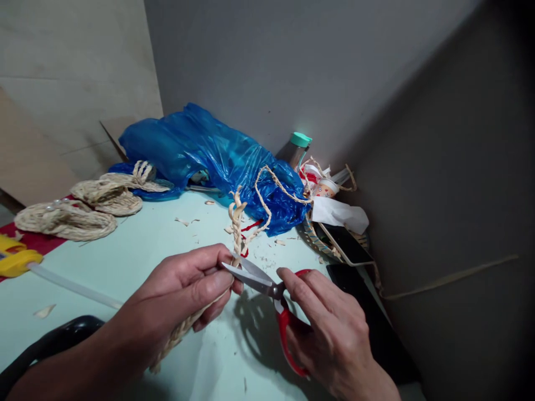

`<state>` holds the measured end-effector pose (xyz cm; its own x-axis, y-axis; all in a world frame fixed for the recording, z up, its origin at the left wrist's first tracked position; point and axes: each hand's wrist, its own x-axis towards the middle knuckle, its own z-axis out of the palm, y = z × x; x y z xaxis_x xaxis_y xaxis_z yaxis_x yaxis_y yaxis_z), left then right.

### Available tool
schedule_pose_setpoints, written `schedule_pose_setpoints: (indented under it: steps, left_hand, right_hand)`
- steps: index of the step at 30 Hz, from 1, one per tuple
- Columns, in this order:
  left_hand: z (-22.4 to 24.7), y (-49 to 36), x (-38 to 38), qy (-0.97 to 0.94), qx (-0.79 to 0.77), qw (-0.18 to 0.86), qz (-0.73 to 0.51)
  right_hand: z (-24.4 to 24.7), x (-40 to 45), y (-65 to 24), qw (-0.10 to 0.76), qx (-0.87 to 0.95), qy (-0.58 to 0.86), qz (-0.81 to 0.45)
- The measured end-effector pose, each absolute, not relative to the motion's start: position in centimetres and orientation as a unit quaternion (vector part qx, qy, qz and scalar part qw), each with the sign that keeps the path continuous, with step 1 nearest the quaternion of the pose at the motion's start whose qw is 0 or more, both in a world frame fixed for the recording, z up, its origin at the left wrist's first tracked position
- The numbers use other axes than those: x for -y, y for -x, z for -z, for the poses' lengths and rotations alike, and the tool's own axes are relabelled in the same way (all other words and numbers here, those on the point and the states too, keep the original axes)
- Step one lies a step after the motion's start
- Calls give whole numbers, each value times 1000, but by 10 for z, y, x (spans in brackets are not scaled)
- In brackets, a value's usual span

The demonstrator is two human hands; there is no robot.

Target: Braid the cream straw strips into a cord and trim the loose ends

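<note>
My left hand (188,289) pinches a braided straw cord (236,231), whose loose upper end stands up past the fingers. A thicker braided part (178,337) hangs below the same hand. In my right hand (326,328) is a pair of scissors (273,289) with red handles. Their blades are parted and lie across the cord right at my left fingertips. A thin twisted straw strand (267,209) loops from near the cord back toward the blue bag.
A blue plastic bag (200,145) lies along the wall. Woven straw slippers (67,220) sit at left, near a yellow-handled tool (19,259). At right are a green-lidded bottle (300,139), a paper cup (326,188), a basket (317,239) and a dark tablet (349,242). Straw scraps dot the table (167,262).
</note>
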<state>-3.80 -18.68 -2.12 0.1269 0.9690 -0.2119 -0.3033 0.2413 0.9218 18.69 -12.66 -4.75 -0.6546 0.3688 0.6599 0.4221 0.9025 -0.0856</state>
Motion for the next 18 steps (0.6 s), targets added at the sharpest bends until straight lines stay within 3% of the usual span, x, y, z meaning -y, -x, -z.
schedule_pose_setpoints:
  steps: [12, 18]
  left_hand:
    - [21, 36, 191, -475, -532, 492, -499]
    - [21, 38, 186, -504, -532, 494, -469]
  right_hand:
    - [51, 129, -186, 369, 899, 215, 99]
    - [52, 130, -186, 351, 901, 223, 123]
